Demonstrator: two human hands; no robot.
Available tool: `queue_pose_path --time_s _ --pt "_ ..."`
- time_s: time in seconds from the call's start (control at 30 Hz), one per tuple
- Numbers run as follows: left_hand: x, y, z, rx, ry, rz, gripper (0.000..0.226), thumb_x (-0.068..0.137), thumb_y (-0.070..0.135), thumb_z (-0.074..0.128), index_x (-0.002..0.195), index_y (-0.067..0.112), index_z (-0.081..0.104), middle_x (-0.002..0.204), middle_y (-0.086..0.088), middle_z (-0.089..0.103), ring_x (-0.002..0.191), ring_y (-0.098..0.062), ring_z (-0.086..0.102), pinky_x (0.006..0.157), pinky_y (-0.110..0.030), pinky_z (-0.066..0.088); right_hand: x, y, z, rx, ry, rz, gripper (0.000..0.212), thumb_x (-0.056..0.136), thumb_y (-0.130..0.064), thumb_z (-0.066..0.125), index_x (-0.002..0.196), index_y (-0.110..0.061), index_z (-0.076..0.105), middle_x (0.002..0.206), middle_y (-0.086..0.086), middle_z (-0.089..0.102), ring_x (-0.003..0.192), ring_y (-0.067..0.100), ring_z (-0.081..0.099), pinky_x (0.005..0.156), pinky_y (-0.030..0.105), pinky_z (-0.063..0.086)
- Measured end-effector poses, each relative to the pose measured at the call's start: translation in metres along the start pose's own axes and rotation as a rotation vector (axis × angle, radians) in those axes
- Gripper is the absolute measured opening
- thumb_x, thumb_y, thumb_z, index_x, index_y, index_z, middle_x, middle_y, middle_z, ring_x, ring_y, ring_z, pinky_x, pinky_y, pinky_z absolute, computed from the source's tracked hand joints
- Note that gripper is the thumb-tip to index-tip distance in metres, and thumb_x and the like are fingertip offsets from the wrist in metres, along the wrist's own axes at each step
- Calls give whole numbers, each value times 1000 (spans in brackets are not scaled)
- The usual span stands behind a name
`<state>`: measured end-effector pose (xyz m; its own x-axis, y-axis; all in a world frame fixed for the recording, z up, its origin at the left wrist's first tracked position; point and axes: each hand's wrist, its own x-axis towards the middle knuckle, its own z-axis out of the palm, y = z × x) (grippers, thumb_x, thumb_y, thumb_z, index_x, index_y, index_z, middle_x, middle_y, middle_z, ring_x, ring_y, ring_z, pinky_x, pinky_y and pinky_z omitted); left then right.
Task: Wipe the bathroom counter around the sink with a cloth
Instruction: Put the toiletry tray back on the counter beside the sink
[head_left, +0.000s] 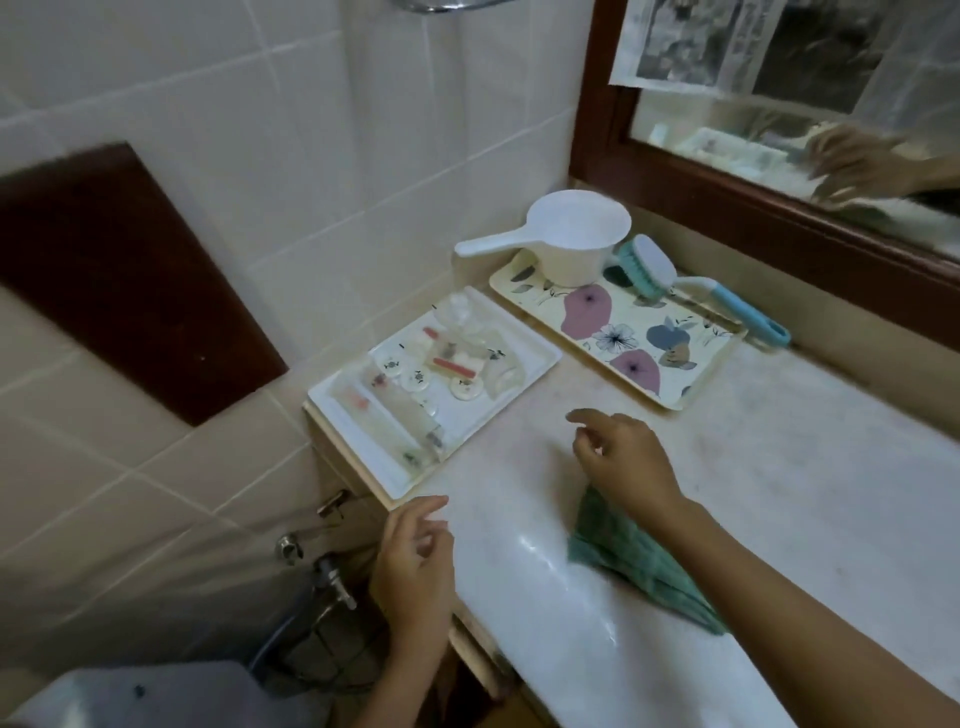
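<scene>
Trouble waits at the left end: the white tray (546, 358) (small items (462, 387) loose on it) sits right at the edge of the counter (779, 493), so a wide sweep could shove it off. Your left hand (415, 561) and right hand (626, 462) hang with fingers loose, gripping nothing, and the cloth (639, 564) lies under your right wrist. Open room runs rightward, before the floral tray (670, 406).

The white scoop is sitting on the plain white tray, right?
Not quite. The head view shows the white scoop sitting on the flowery tray. The plain white tray holds small toiletries instead.
</scene>
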<state>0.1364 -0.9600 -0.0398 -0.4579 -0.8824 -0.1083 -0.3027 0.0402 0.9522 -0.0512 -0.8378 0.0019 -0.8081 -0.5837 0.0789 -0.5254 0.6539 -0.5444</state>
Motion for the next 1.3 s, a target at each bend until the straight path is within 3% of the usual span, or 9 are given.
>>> queue_pose_path --time_s 0.13,0.33,0.5,0.63,0.73,0.87,1.03,1.13,1.3 --pt "62 -5 -28 -124 167 -266 25 89 10 61 100 33 63 109 4 62 93 -11 60 70 -29 47 83 -29 25 25 -56 -15 34 91 -20 53 124 -17 63 111 6 68 102 24 60 80 31 46" --pt "134 -10 -38 -107 115 -340 30 90 21 65 112 35 51 101 10 62 88 -6 62 65 -26 47 176 -47 77 -183 -69 110 48 90 -21 53 136 -8 45 134 15 49 120 35 45 93 44 42" --pt "151 -19 -40 64 82 -295 33 85 32 68 110 42 49 101 7 63 93 -16 63 79 -45 56 195 -48 99 -244 -15 258 39 88 -19 46 125 -6 50 114 17 54 106 36 48 88 45 40" --pt "149 -10 -39 103 108 -252 20 89 22 66 107 26 59 90 10 64 83 -9 64 72 -37 57 191 -46 102 -167 75 261 32 81 -6 44 109 -1 59 102 20 58 97 40 52 81 48 46" --pt "147 -9 -40 120 129 -254 16 90 14 63 104 21 60 85 13 64 76 -5 64 68 -34 56 179 -42 96 -32 152 331 42 79 4 43 115 -2 63 110 21 63 101 38 57 80 37 46" --pt "147 -7 -47 222 88 -264 17 88 14 63 105 14 63 85 4 66 75 -15 64 69 -42 57 146 -43 78 141 241 503 47 78 8 42 117 -6 64 113 14 66 101 28 59 77 27 40" --pt "133 7 -50 278 -9 -192 15 86 14 65 101 17 61 86 3 64 75 -14 62 60 -30 48 75 -34 46 194 342 693 44 80 4 45 119 -7 63 113 14 65 104 30 59 81 27 39" --pt "119 17 -47 348 -91 -96 20 84 18 66 104 20 61 88 3 63 80 -20 61 69 -33 49 15 -31 21 216 392 830 41 83 0 45 120 -9 61 115 12 65 101 29 58 81 27 39" --pt "78 38 -22 369 -291 94 17 83 15 66 97 23 60 91 0 64 81 -21 61 72 -36 50 -96 -15 -12 297 576 986 34 79 -1 51 110 -11 64 98 7 66 90 29 61 77 33 46"
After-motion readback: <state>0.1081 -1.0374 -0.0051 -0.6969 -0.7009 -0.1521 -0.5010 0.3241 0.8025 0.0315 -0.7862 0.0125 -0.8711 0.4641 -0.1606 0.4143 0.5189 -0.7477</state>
